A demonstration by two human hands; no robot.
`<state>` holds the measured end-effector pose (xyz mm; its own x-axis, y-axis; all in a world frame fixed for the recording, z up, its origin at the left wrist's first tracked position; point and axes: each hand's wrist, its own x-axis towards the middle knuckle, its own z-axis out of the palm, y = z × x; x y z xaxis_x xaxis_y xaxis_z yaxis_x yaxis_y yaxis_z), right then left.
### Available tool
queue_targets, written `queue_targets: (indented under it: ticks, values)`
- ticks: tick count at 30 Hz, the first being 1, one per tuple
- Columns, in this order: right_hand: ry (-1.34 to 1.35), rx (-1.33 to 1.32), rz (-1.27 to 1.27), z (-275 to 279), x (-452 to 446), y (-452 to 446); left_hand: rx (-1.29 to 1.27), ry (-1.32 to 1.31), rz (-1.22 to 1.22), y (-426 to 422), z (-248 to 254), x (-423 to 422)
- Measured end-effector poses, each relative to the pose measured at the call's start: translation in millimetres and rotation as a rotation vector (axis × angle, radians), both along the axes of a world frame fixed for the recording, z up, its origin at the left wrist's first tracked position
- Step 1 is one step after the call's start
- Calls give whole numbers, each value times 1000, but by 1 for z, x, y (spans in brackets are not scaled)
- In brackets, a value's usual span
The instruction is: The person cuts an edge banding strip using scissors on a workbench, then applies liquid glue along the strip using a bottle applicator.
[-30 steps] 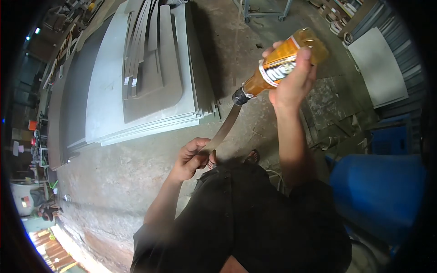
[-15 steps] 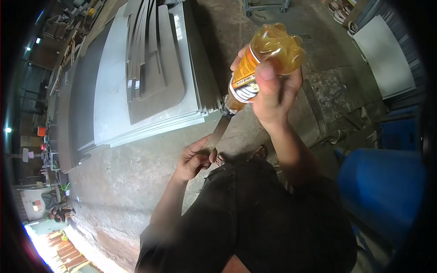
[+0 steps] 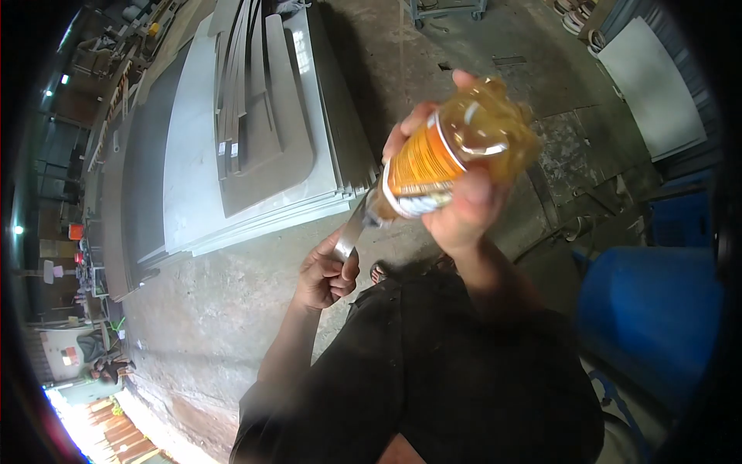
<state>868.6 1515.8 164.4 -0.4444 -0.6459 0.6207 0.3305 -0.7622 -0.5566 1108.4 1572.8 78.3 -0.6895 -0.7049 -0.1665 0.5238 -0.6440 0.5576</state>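
Note:
My right hand (image 3: 468,205) is wrapped round a plastic bottle (image 3: 423,166) with an orange label and yellowish liquid inside. The bottle is tilted, its base up to the right and its neck down to the left. In my left hand (image 3: 328,274) I pinch one end of a flat metal strip (image 3: 352,232). The strip slants up toward the bottle's neck. Its upper end meets or passes behind the dark mouth of the bottle; blur hides whether they touch.
A stack of sheet metal (image 3: 185,170) with loose strips (image 3: 239,85) on top lies ahead to the left. A blue barrel (image 3: 649,309) stands at my right. A pale panel (image 3: 653,85) leans at the far right, and a wheeled cart (image 3: 448,9) is at the top. A person (image 3: 112,370) sits far off at lower left.
My right hand has brought the bottle down and turned it, so its base now points further right. The metal strip in my left hand has shifted slightly left and stands a little steeper.

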Motion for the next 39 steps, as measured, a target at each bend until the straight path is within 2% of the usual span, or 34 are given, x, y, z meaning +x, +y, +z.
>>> queue_targets:
  ticks: [1,4,6,9,12,15,20,21,23,24,26,27,28,29,30,33,36,39]
  values:
    - [-85,-21,105,12,4,8,41,44,9,0,1,-3]
    - [-80,-10,12,14,0,4,119,160,10,-2,6,-6]
    - [44,45,-163,9,-20,-9,140,257,-9,-4,8,-9]
    - [-57,33,-125,5,-27,-11,165,396,-32,-4,9,-16]
    - [-180,39,34,15,-18,10,191,310,-18,-7,13,-26]
    - [-202,-19,244,31,-23,20,103,105,-46,-9,14,-34]
    - [-108,91,-78,22,-74,-5,14,-180,26,-10,50,-47]
    - [-220,147,-61,13,-95,-7,-187,-443,146,-7,61,-51]
    - [-482,279,-18,-8,-145,-13,-222,-309,247,-10,58,-26]
    - [-631,357,7,-19,-175,-15,-286,-188,338,-10,61,-20]
    - [-713,510,-28,-59,-238,-18,-392,140,369,-19,63,-1]
    - [-748,552,-8,-80,-263,-17,-434,156,351,-23,70,14]
    - [-784,596,12,-103,-284,-14,-268,385,429,-20,72,22]
    - [-819,598,32,-126,-302,-14,-385,442,314,-27,94,17]
    - [-854,600,52,-150,-319,-14,-440,462,244,-33,121,6]
    - [-968,623,156,-184,-346,-24,-576,439,523,-30,149,31]
    - [-1031,644,254,-202,-356,-48,-695,320,693,-42,178,20]
    - [-1124,653,408,-209,-360,-85,-740,266,640,-58,188,23]
